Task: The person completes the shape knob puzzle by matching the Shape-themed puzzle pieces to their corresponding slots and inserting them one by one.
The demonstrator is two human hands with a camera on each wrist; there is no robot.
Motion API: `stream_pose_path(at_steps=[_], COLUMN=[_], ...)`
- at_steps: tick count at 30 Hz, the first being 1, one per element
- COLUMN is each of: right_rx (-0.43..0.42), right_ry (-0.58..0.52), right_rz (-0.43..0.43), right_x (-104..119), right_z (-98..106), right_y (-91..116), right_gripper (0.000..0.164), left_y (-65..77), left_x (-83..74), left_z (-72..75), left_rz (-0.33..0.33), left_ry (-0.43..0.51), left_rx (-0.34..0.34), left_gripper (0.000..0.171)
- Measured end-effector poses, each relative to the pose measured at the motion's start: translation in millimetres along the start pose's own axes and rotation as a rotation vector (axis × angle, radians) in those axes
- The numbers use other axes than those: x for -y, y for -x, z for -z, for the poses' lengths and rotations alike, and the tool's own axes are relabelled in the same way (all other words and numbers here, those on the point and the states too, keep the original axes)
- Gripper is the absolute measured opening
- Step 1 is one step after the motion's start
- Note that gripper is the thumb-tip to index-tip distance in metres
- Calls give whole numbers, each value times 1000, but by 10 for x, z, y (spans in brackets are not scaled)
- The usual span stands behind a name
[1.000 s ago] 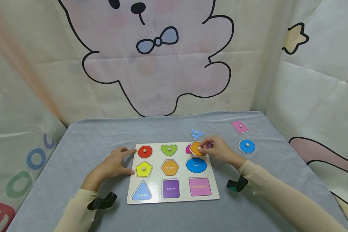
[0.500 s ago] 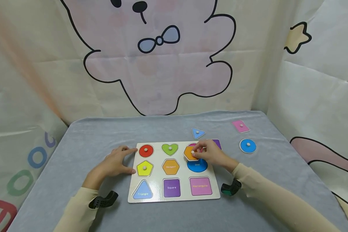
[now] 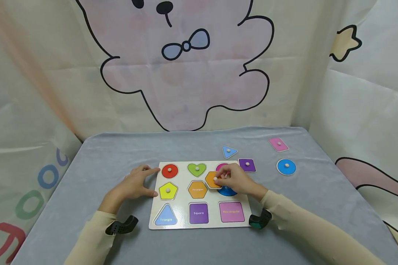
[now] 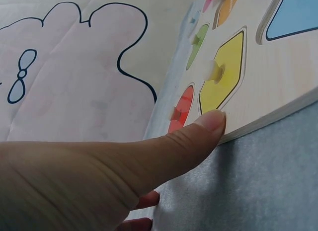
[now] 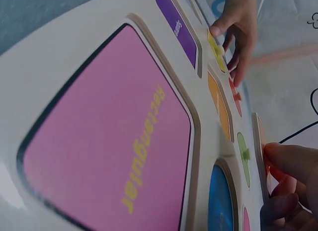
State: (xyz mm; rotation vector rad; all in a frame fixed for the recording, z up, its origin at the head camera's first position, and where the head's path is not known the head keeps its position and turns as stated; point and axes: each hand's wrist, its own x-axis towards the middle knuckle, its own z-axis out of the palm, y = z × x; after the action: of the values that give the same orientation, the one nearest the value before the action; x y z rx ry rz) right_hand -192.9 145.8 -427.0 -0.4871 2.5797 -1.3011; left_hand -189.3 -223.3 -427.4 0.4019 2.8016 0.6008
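Note:
My right hand (image 3: 235, 179) pinches the knob of an orange hexagon piece (image 3: 210, 179) over the puzzle board (image 3: 182, 217). The piece is just up and right of the orange hexagon recess (image 3: 197, 190) and overlaps the blue oval recess (image 3: 227, 191). In the right wrist view the piece (image 5: 259, 151) shows nearly edge-on beside my fingers. My left hand (image 3: 135, 184) rests at the board's left edge, fingers spread, the thumb (image 4: 211, 122) touching the rim near the yellow pentagon piece (image 4: 226, 67). A red circle piece (image 3: 170, 170) and a green heart piece (image 3: 196, 169) sit in their recesses.
Behind the board lie a blue triangle piece (image 3: 229, 151) and a purple square piece (image 3: 247, 165). Further right are a pink four-sided piece (image 3: 278, 144) and a blue oval piece (image 3: 286, 167). Bare triangle, square and rectangle recesses (image 3: 231, 212) line the board's near side.
My right hand has carried the orange hexagon piece left and toward me, from the board's back right toward its middle. The purple square piece is uncovered. My left hand keeps its place at the edge.

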Motion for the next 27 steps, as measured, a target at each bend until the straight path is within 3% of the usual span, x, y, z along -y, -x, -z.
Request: stream_pose_path(at_steps=[6,12,27], right_rx=[-6,55,114], right_ry=[-55,-117,-114], right_rz=[39,14,-17], right_x=[60,142,185], right_z=[-77,-226,-456], right_y=[-42,-93,-150], right_gripper=[11,11,6], left_y=[-36,-29,-17], left_x=[-15,-9,17], left_z=[47,60,19], left_rz=[-27,-11,1], left_ry=[-12,-18,-8], left_rx=[-3,7,11], left_gripper=[86,86,87])
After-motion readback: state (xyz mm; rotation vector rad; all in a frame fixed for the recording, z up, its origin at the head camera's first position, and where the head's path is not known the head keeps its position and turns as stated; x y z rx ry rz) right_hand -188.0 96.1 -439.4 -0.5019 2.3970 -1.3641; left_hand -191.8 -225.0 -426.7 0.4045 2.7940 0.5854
